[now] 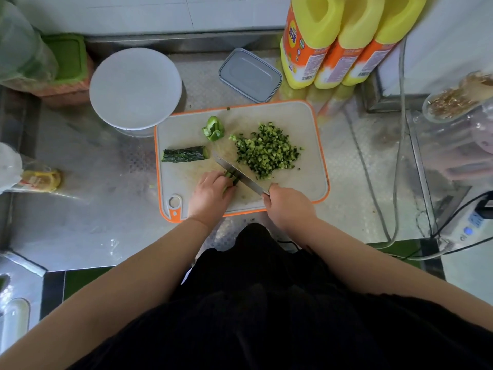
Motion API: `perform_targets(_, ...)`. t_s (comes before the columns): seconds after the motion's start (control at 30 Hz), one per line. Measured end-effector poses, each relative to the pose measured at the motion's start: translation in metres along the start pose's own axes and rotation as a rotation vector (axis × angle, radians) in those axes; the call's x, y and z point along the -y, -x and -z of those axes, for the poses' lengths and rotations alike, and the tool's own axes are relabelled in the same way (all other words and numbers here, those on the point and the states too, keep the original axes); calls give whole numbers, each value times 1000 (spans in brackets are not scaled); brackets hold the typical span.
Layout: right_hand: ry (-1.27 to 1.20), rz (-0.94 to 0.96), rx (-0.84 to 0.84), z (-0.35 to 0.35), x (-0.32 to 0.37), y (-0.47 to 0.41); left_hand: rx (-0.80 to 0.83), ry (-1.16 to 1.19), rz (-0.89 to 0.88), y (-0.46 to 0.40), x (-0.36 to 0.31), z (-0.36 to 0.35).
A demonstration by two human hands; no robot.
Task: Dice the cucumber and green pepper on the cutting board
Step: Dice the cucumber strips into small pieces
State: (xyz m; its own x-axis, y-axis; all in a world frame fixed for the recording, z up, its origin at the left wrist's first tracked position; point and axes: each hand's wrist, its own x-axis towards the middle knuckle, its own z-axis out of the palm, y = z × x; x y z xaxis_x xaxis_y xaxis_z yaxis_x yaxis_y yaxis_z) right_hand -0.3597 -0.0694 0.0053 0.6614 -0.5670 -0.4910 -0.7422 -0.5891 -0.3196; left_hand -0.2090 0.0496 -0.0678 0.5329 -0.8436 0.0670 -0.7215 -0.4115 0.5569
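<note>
On the bench [93, 209], a white bowl [134, 88] stands far left. One board [306, 124] carries one cucumber half [185, 154], one pepper piece [213, 128] and one pile of dice [266, 150]. Left hand [209, 194] pins cucumber strips [231, 175]; right hand [286, 205] grips one knife [237, 174]. Far right stand three yellow bottles [344, 41].

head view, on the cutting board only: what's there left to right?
cucumber piece → green pepper piece → cucumber strips held under the left hand → diced pile. The knife in the right hand spans several, so it is left out.
</note>
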Motion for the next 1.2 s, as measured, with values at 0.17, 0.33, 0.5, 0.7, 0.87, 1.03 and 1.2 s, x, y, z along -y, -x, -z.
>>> perform_targets(0.17,16,-32,46,-2,2,-5,-30,20,-40,0,4,-1)
perform_targets(0.33,-173,-138,70,-3,-6,-14,-82,7,-112,2,8,-3)
perform_targets(0.5,-97,-92,17,3,-6,-5,-110,-24,-169,5,6,-3)
perform_targets(0.7,60,3,25,1,4,8,-72,-8,-79,1,10,-11)
perform_targets(0.87,85,-17,48,0,9,4,-60,19,-83,-1,16,-14)
perform_targets(1.03,13,-52,88,-1,3,-4,-120,4,-132,-1,14,-12)
perform_targets(1.2,-222,-207,64,-3,-8,-11,-149,-22,-185,1,14,-10)
